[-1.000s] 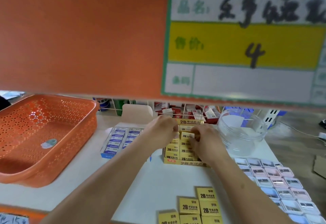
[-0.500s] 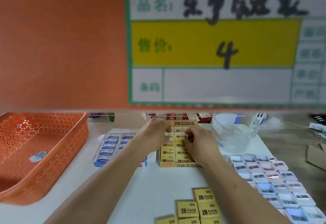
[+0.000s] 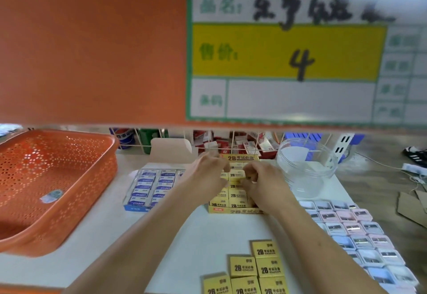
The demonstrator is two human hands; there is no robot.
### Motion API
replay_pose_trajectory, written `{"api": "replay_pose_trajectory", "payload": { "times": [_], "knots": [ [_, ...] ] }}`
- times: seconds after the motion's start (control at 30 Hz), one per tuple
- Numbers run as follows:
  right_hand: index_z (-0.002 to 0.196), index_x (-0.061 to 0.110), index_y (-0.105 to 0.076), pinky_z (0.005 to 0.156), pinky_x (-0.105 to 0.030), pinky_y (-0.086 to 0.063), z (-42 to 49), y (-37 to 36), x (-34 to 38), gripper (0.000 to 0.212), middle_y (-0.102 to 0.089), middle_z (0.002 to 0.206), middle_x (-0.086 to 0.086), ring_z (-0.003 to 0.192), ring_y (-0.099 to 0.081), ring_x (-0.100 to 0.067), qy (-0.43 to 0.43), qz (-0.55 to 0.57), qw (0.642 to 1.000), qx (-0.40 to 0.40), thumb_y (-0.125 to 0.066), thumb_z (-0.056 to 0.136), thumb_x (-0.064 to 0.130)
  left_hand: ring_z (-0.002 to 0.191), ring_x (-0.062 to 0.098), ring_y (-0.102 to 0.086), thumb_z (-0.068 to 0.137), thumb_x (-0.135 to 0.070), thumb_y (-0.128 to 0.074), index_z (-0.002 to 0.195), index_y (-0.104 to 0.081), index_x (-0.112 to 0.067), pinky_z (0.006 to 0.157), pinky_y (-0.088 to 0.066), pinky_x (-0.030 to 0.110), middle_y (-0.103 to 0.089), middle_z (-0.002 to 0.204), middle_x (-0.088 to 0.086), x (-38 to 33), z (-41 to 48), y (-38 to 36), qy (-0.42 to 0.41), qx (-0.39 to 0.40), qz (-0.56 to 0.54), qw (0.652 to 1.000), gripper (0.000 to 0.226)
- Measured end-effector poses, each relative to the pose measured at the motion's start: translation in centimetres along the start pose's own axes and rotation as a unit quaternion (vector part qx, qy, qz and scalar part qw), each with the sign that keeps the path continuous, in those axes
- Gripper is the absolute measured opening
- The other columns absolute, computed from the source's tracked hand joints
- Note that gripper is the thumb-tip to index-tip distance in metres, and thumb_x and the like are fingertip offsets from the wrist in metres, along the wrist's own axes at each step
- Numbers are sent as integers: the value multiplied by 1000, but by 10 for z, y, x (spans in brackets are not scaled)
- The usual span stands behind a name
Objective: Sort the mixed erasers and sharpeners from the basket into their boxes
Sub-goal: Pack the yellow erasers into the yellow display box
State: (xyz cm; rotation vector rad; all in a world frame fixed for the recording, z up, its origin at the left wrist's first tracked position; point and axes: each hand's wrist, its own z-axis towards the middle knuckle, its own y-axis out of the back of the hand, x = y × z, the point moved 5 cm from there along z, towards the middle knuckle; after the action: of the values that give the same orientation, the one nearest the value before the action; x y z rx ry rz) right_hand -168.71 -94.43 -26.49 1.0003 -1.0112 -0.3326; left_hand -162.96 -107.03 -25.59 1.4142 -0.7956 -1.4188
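Over the yellow box [image 3: 233, 211], left hand [image 3: 205, 174] and right hand [image 3: 262, 184], fingers curled, seemingly pinch 1 eraser [image 3: 238, 174] between them.

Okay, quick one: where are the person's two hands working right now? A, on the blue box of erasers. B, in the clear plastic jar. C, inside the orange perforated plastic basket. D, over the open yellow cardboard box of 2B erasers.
D: the left hand and the right hand meet over the open yellow cardboard box, with their fingers curled on a yellow 2B eraser in its rows.
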Motion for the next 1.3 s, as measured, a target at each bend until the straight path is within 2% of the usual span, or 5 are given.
{"api": "replay_pose_trajectory", "payload": {
  "times": [0.2,0.4,0.73,1.1,1.3],
  "knots": [
    [72,22,-64,60,-17,-40,-39,15,5,11,-61,73,9,69,-53,-9,26,-4,993,116,-65,81,16,83,6,-58,82,-32,-72,90,-69,-23,77,-50,24,-54,82,-19,-36,-38,3,-60,127,-36,989,12],
    [86,25,-64,72,-26,-50,-81,19,-4,11,-63,87,10,78,-59,-6,-28,-42,964,260,-70,79,32,89,13,-62,76,-45,-75,112,-62,-25,80,-52,32,-50,80,-21,-51,-76,-30,-21,379,-21,925,43],
    [84,26,-62,66,-22,-46,-95,25,1,8,-58,85,11,77,-57,-5,-14,-61,958,279,-69,83,24,92,16,-62,81,-32,-74,107,-64,-21,79,-49,28,-61,92,-10,-53,-81,-33,18,344,-38,938,30],
    [91,24,-54,61,-15,-42,-59,33,-6,7,-59,89,9,75,-54,-6,1,24,993,119,-61,90,23,78,10,-63,84,-32,-70,87,-62,-26,74,-57,33,-60,86,-11,-28,-53,8,48,118,-74,989,11],
    [110,17,-56,84,-32,-48,-22,26,1,18,-61,107,-3,96,-56,-18,5,-53,998,44,-50,94,14,61,6,-55,83,-25,-73,83,-61,-19,58,-49,23,-54,75,-10,-6,-26,10,82,50,-40,995,13]
  ]
}}
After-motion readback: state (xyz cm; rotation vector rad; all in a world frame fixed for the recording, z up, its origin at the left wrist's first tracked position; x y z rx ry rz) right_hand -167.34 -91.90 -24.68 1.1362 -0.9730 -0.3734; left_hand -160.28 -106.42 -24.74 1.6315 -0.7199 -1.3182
